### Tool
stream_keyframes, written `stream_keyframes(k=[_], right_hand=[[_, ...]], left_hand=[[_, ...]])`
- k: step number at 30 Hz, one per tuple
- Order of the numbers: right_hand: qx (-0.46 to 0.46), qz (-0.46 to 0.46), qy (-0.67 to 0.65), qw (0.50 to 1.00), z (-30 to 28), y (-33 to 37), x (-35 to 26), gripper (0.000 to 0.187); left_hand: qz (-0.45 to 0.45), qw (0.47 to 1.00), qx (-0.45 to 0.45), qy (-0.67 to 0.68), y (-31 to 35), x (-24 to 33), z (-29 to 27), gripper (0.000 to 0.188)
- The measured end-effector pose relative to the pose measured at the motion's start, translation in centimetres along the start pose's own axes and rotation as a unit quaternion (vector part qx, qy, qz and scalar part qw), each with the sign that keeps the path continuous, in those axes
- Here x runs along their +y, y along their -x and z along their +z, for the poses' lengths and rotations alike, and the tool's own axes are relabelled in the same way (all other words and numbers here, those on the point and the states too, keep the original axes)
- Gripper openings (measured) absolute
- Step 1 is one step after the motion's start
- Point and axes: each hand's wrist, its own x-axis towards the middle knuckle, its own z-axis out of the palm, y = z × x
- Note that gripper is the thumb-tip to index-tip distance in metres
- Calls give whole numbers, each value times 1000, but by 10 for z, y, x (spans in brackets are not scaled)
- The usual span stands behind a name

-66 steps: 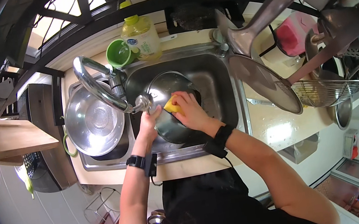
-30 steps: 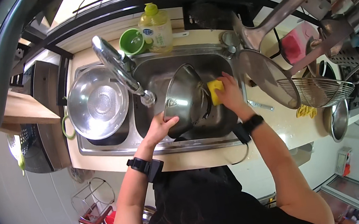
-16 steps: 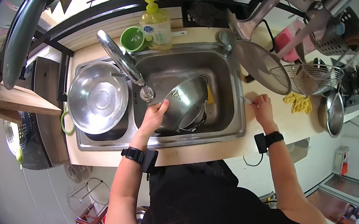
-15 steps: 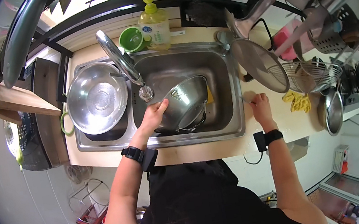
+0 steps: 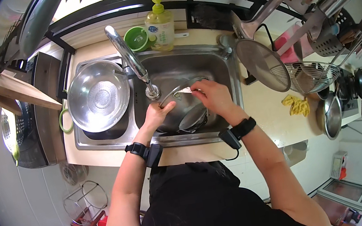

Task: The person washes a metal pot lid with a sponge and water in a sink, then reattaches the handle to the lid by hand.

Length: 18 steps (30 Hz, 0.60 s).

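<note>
Head view: a steel bowl (image 5: 184,107) lies tilted in the right sink basin (image 5: 211,64), rim gripped in the left hand's (image 5: 156,116) fingers. The nearer right hand (image 5: 215,98) pinches a slim pale tool (image 5: 183,91) over it, lengthwise roughly left-right, tip leftward.

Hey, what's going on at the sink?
A person is working at a metal sink. The left hand holds a shiny metal bowl by its edge, tilted in the right-hand basin. The right hand pinches a small pale thing at the bowl, too small to make out. A wide metal bowl sits over the left-hand basin, and a soap bottle stands behind the sink.
</note>
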Motion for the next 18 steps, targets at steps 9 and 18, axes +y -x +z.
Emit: stream_keyframes(k=[9,18], right_hand=[[-80,-73,58,992,3,-24,-3,11],[-36,-19,121,992,8,-19,3,11]], left_hand=[[-24,991,-21,-130,-4,15,-1,60],[-2,991,-25,-134,-21,14,8,66]])
